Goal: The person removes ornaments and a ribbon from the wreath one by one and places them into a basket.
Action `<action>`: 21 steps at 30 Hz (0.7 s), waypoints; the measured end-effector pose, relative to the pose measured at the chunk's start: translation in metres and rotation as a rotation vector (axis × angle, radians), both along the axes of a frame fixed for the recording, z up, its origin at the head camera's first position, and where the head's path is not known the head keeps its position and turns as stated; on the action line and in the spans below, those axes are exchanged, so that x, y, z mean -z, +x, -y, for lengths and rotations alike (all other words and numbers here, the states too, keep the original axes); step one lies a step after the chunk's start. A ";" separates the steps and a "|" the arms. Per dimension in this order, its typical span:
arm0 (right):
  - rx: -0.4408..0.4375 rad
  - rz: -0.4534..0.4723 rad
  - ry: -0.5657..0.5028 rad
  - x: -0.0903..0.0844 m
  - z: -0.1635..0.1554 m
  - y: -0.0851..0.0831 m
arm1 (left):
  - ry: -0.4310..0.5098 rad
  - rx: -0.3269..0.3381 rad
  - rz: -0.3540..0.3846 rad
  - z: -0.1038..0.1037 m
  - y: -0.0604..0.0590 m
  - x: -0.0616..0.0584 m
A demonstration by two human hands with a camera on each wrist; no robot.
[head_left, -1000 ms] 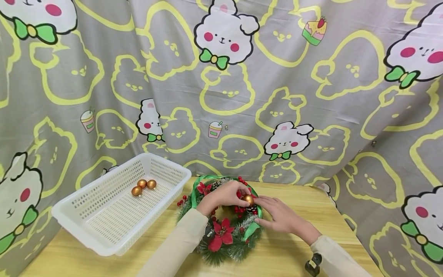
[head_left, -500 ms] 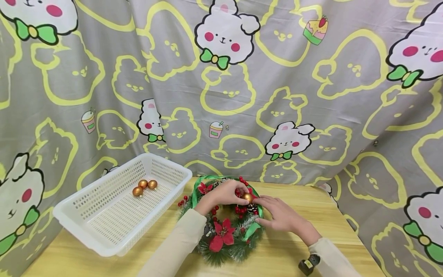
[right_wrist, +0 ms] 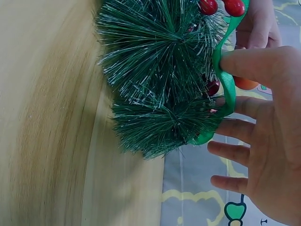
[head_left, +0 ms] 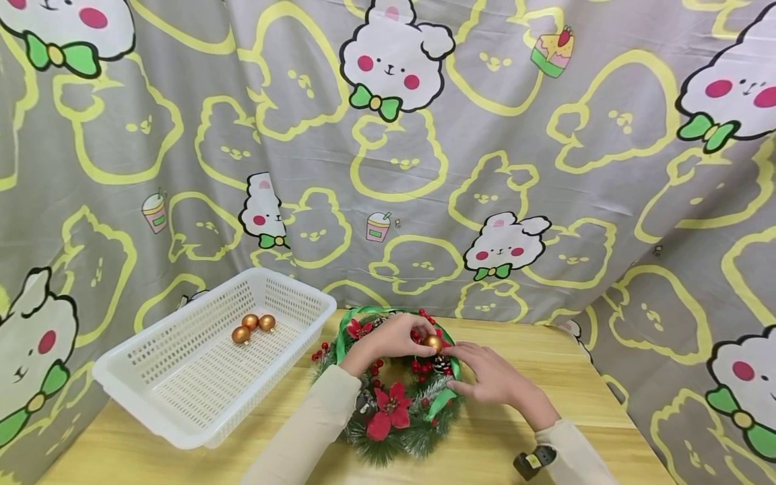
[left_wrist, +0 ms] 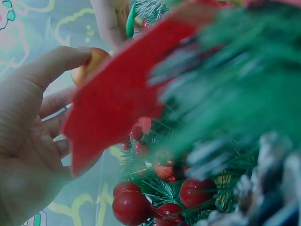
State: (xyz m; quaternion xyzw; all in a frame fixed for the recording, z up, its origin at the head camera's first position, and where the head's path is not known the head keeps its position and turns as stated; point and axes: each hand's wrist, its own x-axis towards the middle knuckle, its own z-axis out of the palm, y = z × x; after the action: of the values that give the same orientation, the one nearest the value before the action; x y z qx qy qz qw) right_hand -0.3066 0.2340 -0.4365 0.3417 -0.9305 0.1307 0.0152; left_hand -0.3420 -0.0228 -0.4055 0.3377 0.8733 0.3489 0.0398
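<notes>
A Christmas wreath (head_left: 418, 441) of green pine tips lies on the table, trimmed with red poinsettias (head_left: 389, 411), berries, pine cones and green ribbon (right_wrist: 228, 89). Reaching over its far side, my left hand (head_left: 397, 337) pinches a gold bauble (head_left: 433, 343) between thumb and fingers, right above the berries. The left wrist view shows the bauble (left_wrist: 87, 70) partly hidden by a red petal (left_wrist: 117, 99). My right hand (head_left: 494, 374) is at the wreath's right edge, thumb and fingers spread and nearly straight. In the right wrist view its thumb touches the green ribbon.
A white perforated basket (head_left: 151, 397) stands on the left of the wooden table (head_left: 527, 444), with three gold baubles (head_left: 250, 323) inside. A patterned grey curtain (head_left: 400, 168) hangs behind the table and along both sides.
The left hand and the gold bauble have shifted very slightly left and toward the wreath. The right wrist has shifted a little left, its fingers staying at the wreath's edge.
</notes>
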 end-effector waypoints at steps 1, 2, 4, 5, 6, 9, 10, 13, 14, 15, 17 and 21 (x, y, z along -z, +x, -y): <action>-0.004 -0.001 -0.004 0.000 0.000 0.000 | -0.001 -0.005 -0.003 0.000 0.000 0.000; -0.006 -0.001 -0.008 0.000 0.000 0.000 | -0.004 -0.010 -0.004 -0.001 0.000 0.000; -0.011 -0.003 -0.017 0.000 0.000 0.000 | -0.007 -0.019 -0.008 -0.001 0.000 0.000; -0.015 -0.003 -0.024 0.000 0.001 -0.001 | -0.007 -0.022 -0.009 -0.001 -0.001 0.001; -0.019 -0.005 -0.030 -0.001 0.001 -0.001 | -0.005 -0.021 -0.010 -0.001 -0.001 0.001; -0.022 -0.001 -0.043 -0.002 0.002 0.000 | 0.013 -0.015 -0.002 -0.001 -0.002 0.003; -0.023 0.002 -0.045 -0.003 0.002 -0.001 | 0.021 -0.013 0.001 -0.001 -0.002 0.003; -0.024 0.009 -0.041 -0.004 0.003 -0.002 | 0.037 -0.013 0.006 0.000 -0.002 0.003; -0.025 0.012 -0.040 -0.004 0.004 -0.002 | 0.038 -0.015 0.006 0.000 -0.001 0.003; -0.023 0.017 -0.038 -0.004 0.004 -0.003 | 0.041 -0.016 0.006 0.001 -0.001 0.003; -0.025 0.018 -0.038 -0.005 0.005 -0.004 | 0.042 -0.018 0.004 0.000 -0.001 0.003; -0.016 0.030 -0.038 -0.005 0.005 -0.003 | 0.040 -0.013 0.000 -0.001 -0.001 0.003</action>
State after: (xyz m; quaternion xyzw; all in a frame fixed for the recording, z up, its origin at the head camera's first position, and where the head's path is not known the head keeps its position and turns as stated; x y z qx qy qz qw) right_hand -0.3097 0.2289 -0.4315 0.3468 -0.9253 0.1534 0.0066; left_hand -0.3430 -0.0217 -0.4088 0.3324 0.8683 0.3668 0.0309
